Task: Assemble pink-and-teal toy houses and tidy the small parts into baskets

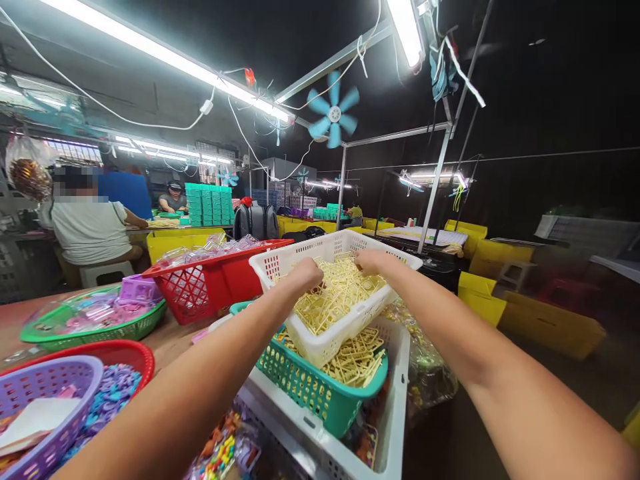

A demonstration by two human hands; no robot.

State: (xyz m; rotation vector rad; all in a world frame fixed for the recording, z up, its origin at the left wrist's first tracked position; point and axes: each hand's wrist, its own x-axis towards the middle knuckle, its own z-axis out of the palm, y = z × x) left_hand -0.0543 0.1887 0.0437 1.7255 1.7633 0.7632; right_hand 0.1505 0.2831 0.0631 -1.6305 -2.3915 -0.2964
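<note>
My left hand [309, 272] and my right hand [369, 261] both reach into a white plastic basket [313, 347]. It is heaped with thin, pale yellow plastic pieces [333, 293], shaped like small frames or hangers. The left fingers are curled down among the pieces at the left side; what they hold is hidden. Toward the far right side of the heap, the right hand points downward, its fingertips mostly out of sight. The white basket sits tilted on a green basket [325, 400] of more yellow pieces, which rests in a larger white crate [397, 400].
Left of the stack stand a red basket [220, 283] of clear-wrapped items, a green tray basket [115, 327] and a purple basket [75, 380]. A bag of clear plastic [430, 373] lies on the right. A metal post [434, 187] rises behind. A co-worker [90, 223] sits far left.
</note>
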